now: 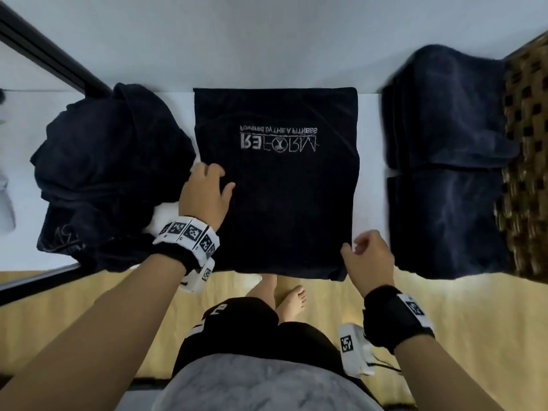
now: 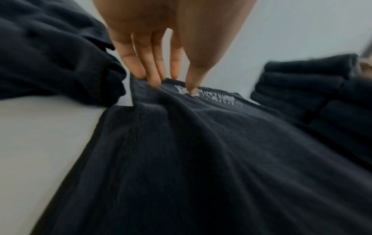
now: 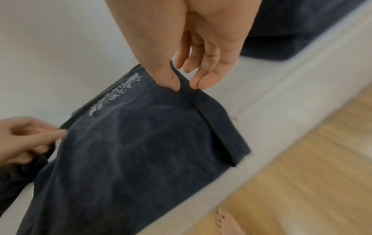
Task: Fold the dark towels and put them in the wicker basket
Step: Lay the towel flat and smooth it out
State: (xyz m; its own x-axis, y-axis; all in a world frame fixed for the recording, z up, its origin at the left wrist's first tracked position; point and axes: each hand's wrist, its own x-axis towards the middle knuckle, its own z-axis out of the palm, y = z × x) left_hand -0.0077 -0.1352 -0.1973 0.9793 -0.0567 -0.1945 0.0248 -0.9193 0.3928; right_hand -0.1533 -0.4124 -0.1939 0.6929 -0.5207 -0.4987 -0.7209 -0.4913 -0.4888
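Observation:
A dark towel (image 1: 275, 185) with a white logo lies flat on the white surface (image 1: 372, 161) in front of me. My left hand (image 1: 207, 185) rests at its left edge, and its straight fingertips (image 2: 156, 81) and thumb touch the cloth beside the logo. My right hand (image 1: 360, 250) is at the near right corner, where thumb and forefinger pinch the towel's raised hem (image 3: 201, 111). The wicker basket (image 1: 527, 149) stands at the far right, partly out of view.
A heap of unfolded dark towels (image 1: 109, 173) lies to the left, close to my left hand. Two stacks of folded dark towels (image 1: 444, 120) sit on the right, against the basket. A wooden floor (image 1: 89, 307) and my bare feet are below the near edge.

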